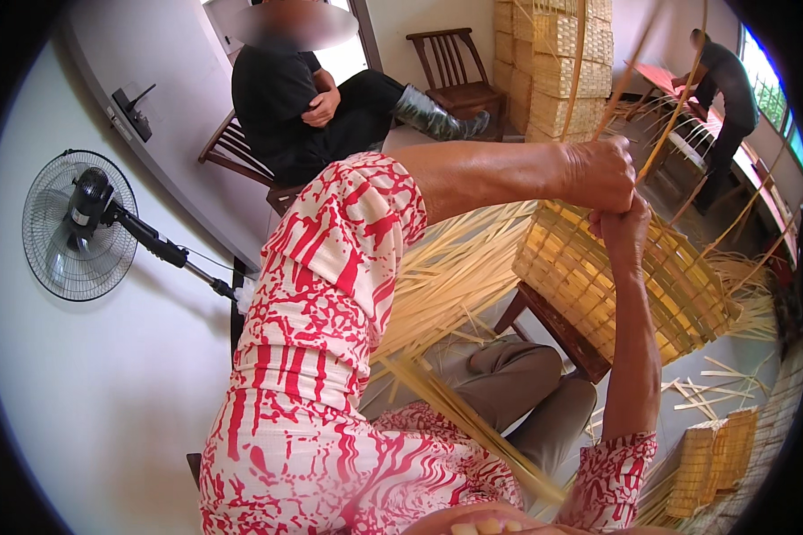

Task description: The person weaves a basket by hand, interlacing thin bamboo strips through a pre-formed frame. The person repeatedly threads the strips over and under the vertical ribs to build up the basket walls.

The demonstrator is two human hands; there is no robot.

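Note:
A half-woven yellow basket (580,267) of flat bamboo-like strips sits tilted on a dark wooden stool (558,334) in front of me. Several long strips stand up from its rim. My left hand (605,171) is closed in a fist above the near rim, its arm reaching across from the left. Right below it, touching it, my right hand (626,225) is closed too, against the basket's edge. A thin strip (662,143) rises from where the two hands meet, and both seem closed on it; the fingertips are mostly hidden.
Loose strips (455,272) spread behind the basket; a bundle (473,419) lies across my lap. A seated person (281,107) is at the back left; another (727,89) bends over work at the far right. Finished baskets (562,71) are stacked behind. A fan (80,223) stands left.

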